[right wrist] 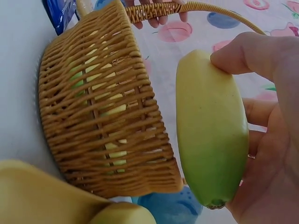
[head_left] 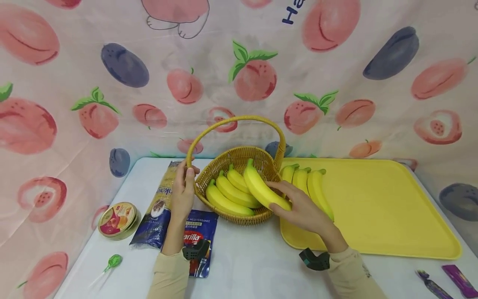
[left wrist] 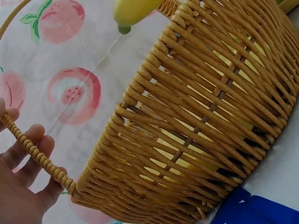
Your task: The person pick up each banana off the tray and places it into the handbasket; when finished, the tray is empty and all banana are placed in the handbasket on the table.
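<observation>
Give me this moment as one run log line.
Left hand: holds handle of wicker basket | Right hand: grips banana above basket | Inside: three visible bananas | Yellow tray: three more bananas

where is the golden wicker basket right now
In the head view, the golden wicker basket sits near centre, left of the yellow rectangular tray, its handle held by the left hand.

The handle (head_left: 239, 118) partly bars reach above the basket (head_left: 257, 218); the tray (head_left: 388, 203) has room at right.
</observation>
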Tool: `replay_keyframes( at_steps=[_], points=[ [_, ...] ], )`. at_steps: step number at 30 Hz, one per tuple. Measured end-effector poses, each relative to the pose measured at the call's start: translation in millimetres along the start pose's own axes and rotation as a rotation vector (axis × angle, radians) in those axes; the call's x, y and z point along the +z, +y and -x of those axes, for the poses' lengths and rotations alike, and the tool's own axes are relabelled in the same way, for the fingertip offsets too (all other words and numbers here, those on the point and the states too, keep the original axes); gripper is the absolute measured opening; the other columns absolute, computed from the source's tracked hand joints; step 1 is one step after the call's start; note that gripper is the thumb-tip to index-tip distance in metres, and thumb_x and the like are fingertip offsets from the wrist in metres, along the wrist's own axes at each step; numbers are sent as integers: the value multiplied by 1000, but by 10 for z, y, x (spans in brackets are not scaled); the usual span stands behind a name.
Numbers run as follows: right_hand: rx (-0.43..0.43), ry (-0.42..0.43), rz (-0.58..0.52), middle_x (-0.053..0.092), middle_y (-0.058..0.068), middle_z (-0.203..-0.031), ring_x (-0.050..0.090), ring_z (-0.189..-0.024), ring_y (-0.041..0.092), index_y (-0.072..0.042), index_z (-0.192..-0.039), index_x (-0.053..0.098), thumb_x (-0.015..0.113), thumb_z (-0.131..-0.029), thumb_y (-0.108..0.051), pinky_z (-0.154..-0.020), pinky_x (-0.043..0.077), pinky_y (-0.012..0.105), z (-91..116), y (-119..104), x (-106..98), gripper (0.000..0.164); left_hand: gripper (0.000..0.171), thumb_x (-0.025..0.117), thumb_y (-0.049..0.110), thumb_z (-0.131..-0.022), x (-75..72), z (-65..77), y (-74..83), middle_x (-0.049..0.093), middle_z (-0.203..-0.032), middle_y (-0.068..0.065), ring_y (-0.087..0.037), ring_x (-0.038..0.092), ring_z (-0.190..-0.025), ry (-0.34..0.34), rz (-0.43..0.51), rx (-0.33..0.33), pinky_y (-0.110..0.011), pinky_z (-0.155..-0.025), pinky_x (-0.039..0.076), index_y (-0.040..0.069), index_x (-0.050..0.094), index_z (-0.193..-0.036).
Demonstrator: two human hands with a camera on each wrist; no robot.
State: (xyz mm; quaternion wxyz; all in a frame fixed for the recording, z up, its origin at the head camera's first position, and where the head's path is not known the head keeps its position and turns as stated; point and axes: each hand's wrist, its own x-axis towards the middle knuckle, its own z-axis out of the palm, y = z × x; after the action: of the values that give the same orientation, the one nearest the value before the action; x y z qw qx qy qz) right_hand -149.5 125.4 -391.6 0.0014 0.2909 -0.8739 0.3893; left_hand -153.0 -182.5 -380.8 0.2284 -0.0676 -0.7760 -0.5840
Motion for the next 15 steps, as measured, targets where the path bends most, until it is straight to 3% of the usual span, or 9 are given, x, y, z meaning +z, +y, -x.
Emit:
replay_keyframes(
  at_steps=[8, 15],
  points=[
    [10, -15, -7, 56, -9, -115, 51, -88, 11, -26, -136, 48, 61, -91, -38, -75, 45, 28, -104, -48, 84, 49, 34, 36, 11, -103, -3, -10, 16, 54, -106, -27, -32, 52, -108, -4, 0, -2, -23, -78, 38, 2, 45, -134],
    [6, -27, -13, 55, -7, -122, 51, -92, 11, -25, -137, 48, 61, -91, -36, -77, 46, 29, -184, -93, 163, 49, 34, 36, 11, -103, -13, -3, 20, 55, -106, -25, -29, 52, -106, -4, -19, -19, -22, -71, 38, 5, 46, -135]
  ],
)
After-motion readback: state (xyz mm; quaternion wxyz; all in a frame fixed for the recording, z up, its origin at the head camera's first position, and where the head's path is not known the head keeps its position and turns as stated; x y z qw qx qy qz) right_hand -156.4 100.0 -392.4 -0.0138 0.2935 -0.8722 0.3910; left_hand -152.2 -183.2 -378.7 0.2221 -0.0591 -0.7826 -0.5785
